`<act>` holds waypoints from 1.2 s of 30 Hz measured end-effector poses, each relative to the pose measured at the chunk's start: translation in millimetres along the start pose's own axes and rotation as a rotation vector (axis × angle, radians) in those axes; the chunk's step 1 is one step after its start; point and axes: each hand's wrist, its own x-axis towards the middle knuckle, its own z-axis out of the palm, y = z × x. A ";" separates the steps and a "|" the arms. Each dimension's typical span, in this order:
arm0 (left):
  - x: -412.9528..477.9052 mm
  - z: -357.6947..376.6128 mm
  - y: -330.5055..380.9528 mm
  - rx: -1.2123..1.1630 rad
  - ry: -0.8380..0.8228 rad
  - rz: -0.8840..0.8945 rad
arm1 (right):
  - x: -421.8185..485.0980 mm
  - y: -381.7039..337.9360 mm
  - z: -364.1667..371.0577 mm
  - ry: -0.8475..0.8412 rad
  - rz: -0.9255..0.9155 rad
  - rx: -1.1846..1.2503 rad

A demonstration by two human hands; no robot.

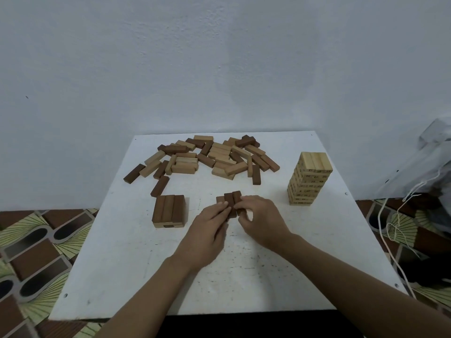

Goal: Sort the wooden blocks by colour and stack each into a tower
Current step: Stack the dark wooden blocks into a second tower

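Near the middle of the white worktop (122, 276), both hands meet on a row of three dark blocks (230, 198) that lie side by side. The left hand (207, 232) reaches in with its fingers (222, 206) nearly straight and close together. Their tips press against the left side of the row, so this grip is flat rather than wrapped. The right hand (262, 222) has a narrow, curled grip, with its fingers bent round the near right end of the same row, pinching it. The near ends of the blocks are hidden under the fingers.

To the left, near the hands but apart from them, stands a short stack (169, 211) with three dark blocks on top and a light layer beneath. On the right side stands a tall light tower (310, 179), upright. Along the far edge lies a loose pile of mixed blocks (207, 158), dark and light together. Patterned floor (31, 252) shows round the worktop.
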 end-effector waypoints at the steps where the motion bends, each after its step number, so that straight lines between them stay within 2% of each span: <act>1: 4.0 -4.4 1.2 -0.003 -0.019 -0.015 | 0.0 0.1 0.1 -0.006 0.007 0.014; 7: 36.4 -27.8 8.4 0.006 -0.069 -0.101 | -0.4 4.2 -0.4 -0.015 0.034 0.057; 10: 51.3 -37.1 5.0 -0.039 -0.139 -0.143 | 2.4 6.3 -3.3 -0.023 0.051 0.081; 14: 67.6 -42.6 3.8 0.038 -0.246 -0.163 | 6.8 9.3 -5.6 -0.040 0.055 0.132; 17: 66.3 -39.2 9.8 0.048 -0.185 -0.227 | 9.1 12.9 -6.0 -0.018 0.046 0.181; 20: 49.5 -26.3 22.4 0.066 -0.054 -0.247 | 9.1 14.2 -4.8 0.004 0.067 0.237; 24: 27.5 -17.4 44.0 -0.068 0.106 -0.320 | 9.7 12.9 -1.9 -0.011 0.125 0.310; 28: 22.9 -25.1 48.7 -0.239 0.104 -0.388 | 6.2 10.5 -1.4 0.032 0.060 0.293; 30: 22.4 -32.5 41.0 -0.238 0.116 -0.427 | 3.8 9.2 -2.5 0.059 0.084 0.252; 33: 21.9 -42.8 23.6 -0.108 0.085 -0.374 | -0.9 6.9 -9.3 -0.078 0.174 0.140; 36: 19.3 -45.7 17.1 -0.054 -0.066 -0.276 | -4.6 9.8 -10.8 -0.265 0.185 -0.037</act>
